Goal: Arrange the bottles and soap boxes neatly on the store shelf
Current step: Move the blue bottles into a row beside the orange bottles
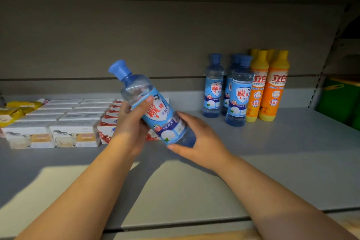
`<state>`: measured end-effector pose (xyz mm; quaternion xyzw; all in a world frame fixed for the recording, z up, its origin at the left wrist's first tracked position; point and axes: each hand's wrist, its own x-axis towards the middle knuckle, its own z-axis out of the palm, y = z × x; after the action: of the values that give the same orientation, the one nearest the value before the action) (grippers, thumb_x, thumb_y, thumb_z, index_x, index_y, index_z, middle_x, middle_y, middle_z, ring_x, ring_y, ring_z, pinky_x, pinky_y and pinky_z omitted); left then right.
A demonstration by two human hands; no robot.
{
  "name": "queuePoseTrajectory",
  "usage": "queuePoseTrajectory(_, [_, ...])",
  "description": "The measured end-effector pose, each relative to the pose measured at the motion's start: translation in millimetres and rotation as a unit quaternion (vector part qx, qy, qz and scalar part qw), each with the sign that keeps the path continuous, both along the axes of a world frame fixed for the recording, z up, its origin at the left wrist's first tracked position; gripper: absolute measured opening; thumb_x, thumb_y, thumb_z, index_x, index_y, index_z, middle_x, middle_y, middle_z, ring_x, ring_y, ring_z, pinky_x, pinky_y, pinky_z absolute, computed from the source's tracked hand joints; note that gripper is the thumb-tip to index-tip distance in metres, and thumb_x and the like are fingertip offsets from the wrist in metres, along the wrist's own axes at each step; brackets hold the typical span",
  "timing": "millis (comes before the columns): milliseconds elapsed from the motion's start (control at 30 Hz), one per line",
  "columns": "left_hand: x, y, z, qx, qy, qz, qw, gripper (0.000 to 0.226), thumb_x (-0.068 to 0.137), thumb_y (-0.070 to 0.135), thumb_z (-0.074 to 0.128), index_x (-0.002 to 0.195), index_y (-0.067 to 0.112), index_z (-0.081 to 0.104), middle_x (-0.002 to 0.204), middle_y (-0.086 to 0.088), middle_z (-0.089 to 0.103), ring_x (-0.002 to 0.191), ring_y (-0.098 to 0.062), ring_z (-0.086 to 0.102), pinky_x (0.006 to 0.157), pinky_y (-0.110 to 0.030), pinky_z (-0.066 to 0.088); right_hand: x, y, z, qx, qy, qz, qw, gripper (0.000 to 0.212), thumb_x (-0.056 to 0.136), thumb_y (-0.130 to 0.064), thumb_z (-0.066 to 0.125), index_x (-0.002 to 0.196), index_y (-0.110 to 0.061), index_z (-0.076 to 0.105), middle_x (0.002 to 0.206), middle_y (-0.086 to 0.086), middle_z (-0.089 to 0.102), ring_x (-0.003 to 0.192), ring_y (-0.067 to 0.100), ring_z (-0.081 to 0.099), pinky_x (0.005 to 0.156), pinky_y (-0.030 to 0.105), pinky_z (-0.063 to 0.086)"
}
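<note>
While left hand, right hand grip bottle, soap boxes close beside.

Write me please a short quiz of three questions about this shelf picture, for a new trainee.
1. True or false: the blue bottle in the hands stands upright on the shelf.
2. Which hand holds its bottom end? A) left B) right C) neither
3. Fill in: the soap boxes lie to the ___ of the orange bottles.
Key: 1 false, it is held tilted above the shelf. 2 B, the right hand; the left hand grips the label. 3 left.
</note>
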<state>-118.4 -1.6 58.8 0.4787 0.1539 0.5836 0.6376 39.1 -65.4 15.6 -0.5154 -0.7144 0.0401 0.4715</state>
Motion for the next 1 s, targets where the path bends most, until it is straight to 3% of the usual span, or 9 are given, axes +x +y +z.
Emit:
queuePoseTrajectory(133, [8, -10, -5, 0.095, 0.097, 0.021, 0.991, 0.048, 0.060, 0.011, 0.081, 0.101, 0.019, 0.058, 0.087, 0.007, 0.073, 0.082, -0.011, 0.070, 0.066, -0.024, 0.055, -12, 2, -7, -0.087, 0.020, -0.033, 0.995, 0.065, 0.054, -0.045, 0.076, 0.109, -0.047, 0.043, 0.109, -0.017, 0.063, 0.096, 0.002, 0.061, 0.084, 0.031, 0.053])
queuePoseTrajectory(233, [14, -15, -8, 0.139, 0.139, 0.009, 0.980, 0.048, 0.058, 0.026, 0.072, 0.104, 0.025, 0.058, 0.090, 0.012, 0.073, 0.086, -0.007, 0.070, 0.066, -0.019, 0.054, -15, 4, -10, -0.114, 0.040, -0.038, 0.992, 0.059, 0.049, -0.046, 0.076, 0.098, -0.048, 0.041, 0.099, -0.019, 0.061, 0.088, -0.002, 0.061, 0.077, 0.023, 0.053])
queuePoseTrajectory(333, [15, -12, -5, 0.147, 0.175, 0.013, 0.974, 0.036, 0.068, 0.036, 0.065, 0.103, 0.032, 0.057, 0.091, 0.019, 0.072, 0.085, -0.001, 0.069, 0.062, -0.014, 0.052, -11, 7, -9, -0.164, 0.067, -0.018, 0.984, 0.065, 0.048, -0.042, 0.079, 0.105, -0.035, 0.047, 0.102, -0.017, 0.064, 0.089, -0.002, 0.062, 0.079, 0.025, 0.053])
queuePoseTrajectory(467, [14, -3, -16, 0.181, 0.247, 0.063, 0.950, 0.019, 0.093, 0.027, 0.052, 0.106, 0.040, 0.053, 0.087, 0.030, 0.068, 0.086, 0.009, 0.064, 0.064, -0.008, 0.049, 6, 12, -4, -0.212, 0.114, -0.011, 0.971, 0.072, 0.053, -0.027, 0.085, 0.116, -0.027, 0.050, 0.109, -0.013, 0.066, 0.096, 0.002, 0.063, 0.088, 0.031, 0.053])
queuePoseTrajectory(567, [18, 5, -36, 0.203, 0.332, 0.085, 0.917, 0.018, 0.095, 0.027, 0.050, 0.107, 0.038, 0.055, 0.088, 0.020, 0.068, 0.085, -0.002, 0.065, 0.075, -0.014, 0.051, 26, 15, -2, -0.240, 0.152, -0.013, 0.959, 0.074, 0.053, -0.016, 0.087, 0.118, -0.022, 0.052, 0.110, -0.008, 0.067, 0.098, 0.007, 0.065, 0.090, 0.036, 0.053])
queuePoseTrajectory(667, [24, 11, -53, 0.254, 0.467, 0.072, 0.844, 0.024, 0.094, 0.031, 0.052, 0.118, 0.031, 0.055, 0.093, 0.024, 0.058, 0.086, 0.010, 0.055, 0.072, 0.001, 0.038, 46, 16, -4, -0.230, 0.173, -0.074, 0.955, 0.066, 0.054, -0.014, 0.087, 0.111, -0.021, 0.054, 0.106, -0.008, 0.067, 0.097, 0.010, 0.065, 0.089, 0.033, 0.052])
queuePoseTrajectory(767, [27, 14, -63, 0.265, 0.529, 0.035, 0.805, 0.027, 0.093, 0.031, 0.056, 0.120, 0.028, 0.058, 0.098, 0.016, 0.062, 0.091, 0.004, 0.057, 0.081, -0.005, 0.041, 62, 21, -9, -0.175, 0.195, -0.179, 0.948, 0.066, 0.059, -0.015, 0.086, 0.112, -0.021, 0.047, 0.105, -0.011, 0.058, 0.096, 0.010, 0.058, 0.084, 0.025, 0.045])
queuePoseTrajectory(833, [28, 15, -66, 0.264, 0.553, 0.020, 0.790, 0.027, 0.092, 0.030, 0.058, 0.118, 0.026, 0.060, 0.098, 0.012, 0.065, 0.095, -0.004, 0.061, 0.089, -0.017, 0.045, 71, 28, -15, -0.131, 0.216, -0.224, 0.941, 0.068, 0.064, -0.014, 0.083, 0.119, -0.015, 0.043, 0.110, -0.005, 0.056, 0.100, 0.014, 0.057, 0.084, 0.025, 0.043])
queuePoseTrajectory(1000, [25, 20, -65, 0.251, 0.555, -0.002, 0.793, 0.024, 0.092, 0.028, 0.059, 0.116, 0.025, 0.062, 0.096, 0.013, 0.065, 0.096, -0.005, 0.061, 0.089, -0.019, 0.044, 81, 50, -27, -0.063, 0.228, -0.257, 0.937, 0.061, 0.074, -0.008, 0.077, 0.125, -0.007, 0.044, 0.127, 0.007, 0.055, 0.115, 0.018, 0.053, 0.091, 0.022, 0.042])
